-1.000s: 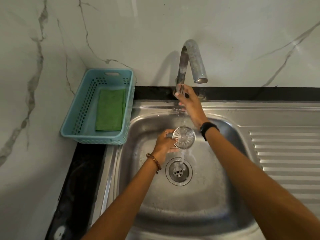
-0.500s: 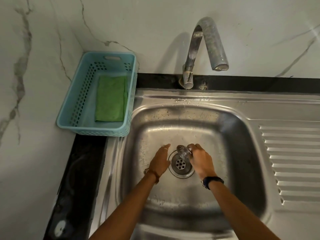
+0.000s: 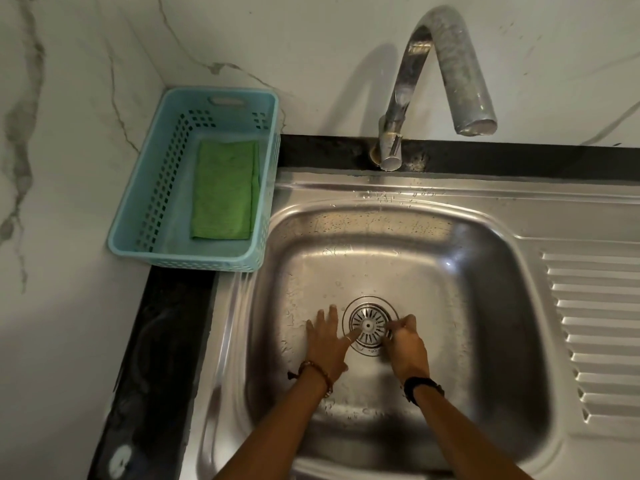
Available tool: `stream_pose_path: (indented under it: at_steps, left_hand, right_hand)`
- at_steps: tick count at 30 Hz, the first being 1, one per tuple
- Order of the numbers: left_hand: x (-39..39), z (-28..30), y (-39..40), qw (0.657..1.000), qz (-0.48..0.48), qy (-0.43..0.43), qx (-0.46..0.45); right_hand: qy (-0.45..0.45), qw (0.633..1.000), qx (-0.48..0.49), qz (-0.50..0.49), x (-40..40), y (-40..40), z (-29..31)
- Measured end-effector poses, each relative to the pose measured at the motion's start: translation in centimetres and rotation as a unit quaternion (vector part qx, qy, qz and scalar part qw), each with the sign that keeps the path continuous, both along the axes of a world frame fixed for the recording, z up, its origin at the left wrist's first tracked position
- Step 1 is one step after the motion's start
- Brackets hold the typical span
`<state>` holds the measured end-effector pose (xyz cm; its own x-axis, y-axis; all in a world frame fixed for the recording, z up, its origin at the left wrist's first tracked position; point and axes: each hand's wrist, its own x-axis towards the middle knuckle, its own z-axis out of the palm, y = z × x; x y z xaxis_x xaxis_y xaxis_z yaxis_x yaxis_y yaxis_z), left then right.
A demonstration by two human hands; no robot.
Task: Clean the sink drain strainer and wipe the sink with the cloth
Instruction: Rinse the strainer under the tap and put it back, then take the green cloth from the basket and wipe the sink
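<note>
Seating: strainer (image 3: 369, 326) is seen lying flat in the drain at the bottom of the sink (image 3: 485, 306), apparently set in place.
Left hand (image 3: 325, 337): laid flat with fingers spread on the sink floor just beside the strainer; thumb tip is extended to its rim; nothing is grasped.
Right hand (image 3: 405, 341): fingers are curled at the strainer's right edge; whether the rim is pinched cannot be told.
Strainer handling: judged light, stiff, thin metal; wet and likely slippery; best taken by the rim or the centre knob.
Cloth (image 3: 225, 190): folded, green, lying in the basket (image 3: 138, 188) left of the sink, well apart from both hands.
Cloth handling: judged soft, limp, light; can be gathered anywhere by the fingers.
Tap (image 3: 446, 64): no water is seen running.
Remaining: wiping of the sink is judged not yet begun.
</note>
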<state>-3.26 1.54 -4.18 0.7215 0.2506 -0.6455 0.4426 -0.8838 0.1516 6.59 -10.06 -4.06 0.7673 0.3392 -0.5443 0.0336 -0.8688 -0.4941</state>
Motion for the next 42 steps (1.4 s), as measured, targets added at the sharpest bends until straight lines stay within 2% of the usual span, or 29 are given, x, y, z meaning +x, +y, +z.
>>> stream_pose_path:
  at_steps: [5, 7, 8, 10, 11, 14, 18, 21, 23, 25, 27, 29, 32, 37, 39, 42]
  left_hand:
    - [0.6, 0.6, -1.2, 0.999, 0.036, 0.011, 0.003]
    - [1.0, 1.8, -1.2, 0.993, 0.102, -0.049, -0.037]
    - [1.2, 2.6, -1.3, 0.984, 0.128, -0.118, -0.032]
    - [1.5, 4.5, -1.0, 0.958, 0.16, -0.236, -0.006]
    - [1.5, 5.6, -0.8, 0.945, 0.18, -0.272, -0.024]
    - [1.7, 8.5, -0.1, 0.912, 0.227, -0.333, -0.08]
    - [1.3, 13.3, 1.7, 0.843, 0.259, -0.462, -0.095]
    - [-0.2, 17.3, 4.8, 0.783, 0.258, -0.565, -0.024]
    - [-1.5, 19.2, 7.5, 0.767, 0.249, -0.587, 0.067]
    - [-2.9, 19.9, 10.6, 0.782, 0.247, -0.549, 0.159]
    - [-4.2, 20.0, 13.4, 0.822, 0.274, -0.461, 0.191]
    - [-4.9, 19.6, 15.3, 0.847, 0.308, -0.396, 0.177]
    - [-4.9, 19.1, 16.0, 0.859, 0.299, -0.372, 0.187]
    - [-4.8, 18.7, 16.3, 0.867, 0.302, -0.348, 0.189]
    - [-4.7, 18.7, 16.4, 0.868, 0.299, -0.349, 0.188]
    - [-4.6, 18.8, 16.4, 0.861, 0.317, -0.359, 0.169]
  right_hand:
    - [-0.011, 1.0, -0.008, 0.026, -1.0, -0.3, 0.1]
    - [-0.059, 0.996, 0.0, 0.068, -1.1, -0.1, 0.8]
    - [-0.08, 0.994, 0.015, 0.067, -1.1, 0.2, 1.4]
    - [-0.099, 0.992, 0.053, 0.054, -1.2, 0.7, 3.0]
    - [-0.102, 0.99, 0.079, 0.05, -1.2, 0.9, 3.8]
    - [-0.113, 0.975, 0.181, 0.064, -1.2, 1.8, 6.8]
    - [-0.165, 0.934, 0.304, 0.093, -1.6, 5.5, 12.5]
    - [-0.216, 0.884, 0.395, 0.125, -2.3, 9.8, 17.6]
    - [-0.241, 0.852, 0.438, 0.157, -2.7, 13.0, 20.7]
    - [-0.249, 0.837, 0.451, 0.187, -3.0, 16.5, 23.0]
    - [-0.26, 0.841, 0.422, 0.218, -3.1, 20.2, 24.3]
    - [-0.273, 0.864, 0.327, 0.269, -2.9, 23.6, 24.6]
    - [-0.282, 0.881, 0.138, 0.355, -2.2, 27.4, 23.9]
    - [-0.256, 0.892, -0.017, 0.373, -2.7, 29.9, 20.3]
    - [-0.232, 0.907, -0.037, 0.349, -2.9, 30.2, 19.5]
    - [-0.084, 0.958, 0.047, 0.272, -2.5, 30.5, 20.3]
